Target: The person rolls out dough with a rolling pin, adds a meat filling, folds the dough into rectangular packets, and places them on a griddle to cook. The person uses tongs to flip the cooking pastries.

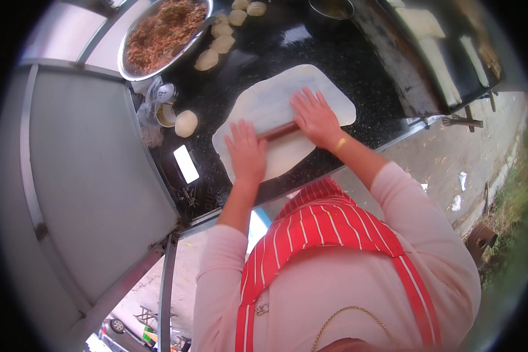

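Observation:
A wide sheet of thin dough (268, 105) lies flat on the black speckled countertop (264, 61) before me. Across its middle runs a brown wooden rolling pin (278, 131), its ends hidden beneath my hands. My left hand (246, 152) lies palm down over the pin's left end, fingers stretched out over the dough and slightly blurred. Over the other end is my right hand (316, 118), also flat with fingers spread, a yellow band at its wrist. Neither hand's fingers curl around the pin.
A metal bowl (123, 55) of reddish filling stands back left, beside several dough balls (222, 44). One dough ball (186, 123), a shaker jar (166, 93) and a lit phone (186, 164) are left. Long dough pieces (438, 66) lie on a griddle (464, 83) at right.

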`<action>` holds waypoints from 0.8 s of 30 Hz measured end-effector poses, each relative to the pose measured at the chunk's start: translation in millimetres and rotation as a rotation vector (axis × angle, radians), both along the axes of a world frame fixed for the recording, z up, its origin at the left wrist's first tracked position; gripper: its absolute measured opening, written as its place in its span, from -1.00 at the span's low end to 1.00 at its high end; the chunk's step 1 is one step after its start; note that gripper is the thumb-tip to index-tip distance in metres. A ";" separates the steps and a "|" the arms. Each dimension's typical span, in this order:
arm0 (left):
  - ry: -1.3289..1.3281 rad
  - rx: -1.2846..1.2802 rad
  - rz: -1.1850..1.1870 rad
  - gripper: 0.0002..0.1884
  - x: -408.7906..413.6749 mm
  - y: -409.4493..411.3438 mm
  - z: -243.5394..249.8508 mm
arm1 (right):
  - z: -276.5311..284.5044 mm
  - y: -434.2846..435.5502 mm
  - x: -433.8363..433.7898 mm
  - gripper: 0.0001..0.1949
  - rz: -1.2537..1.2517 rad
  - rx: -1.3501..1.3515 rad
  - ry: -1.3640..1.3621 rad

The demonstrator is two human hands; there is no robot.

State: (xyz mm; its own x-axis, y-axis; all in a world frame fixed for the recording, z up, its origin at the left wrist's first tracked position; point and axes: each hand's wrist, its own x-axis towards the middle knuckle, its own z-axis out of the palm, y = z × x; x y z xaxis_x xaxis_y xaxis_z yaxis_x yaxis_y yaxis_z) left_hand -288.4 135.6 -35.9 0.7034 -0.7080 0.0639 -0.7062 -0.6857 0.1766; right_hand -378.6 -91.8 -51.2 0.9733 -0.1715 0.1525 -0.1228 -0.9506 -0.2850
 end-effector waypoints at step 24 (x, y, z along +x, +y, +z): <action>-0.130 0.012 0.303 -0.25 87.7 7.1 31.7 | 13.9 43.3 115.9 -0.38 -0.033 -0.012 -0.116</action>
State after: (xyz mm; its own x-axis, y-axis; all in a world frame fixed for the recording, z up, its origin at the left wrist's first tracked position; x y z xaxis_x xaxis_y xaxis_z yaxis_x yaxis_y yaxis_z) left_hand -200.7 142.7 -4.2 0.8685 -0.4692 0.1599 -0.4861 -0.8693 0.0895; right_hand -262.7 -48.5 -37.3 0.9428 -0.2006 0.2662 -0.1208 -0.9500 -0.2880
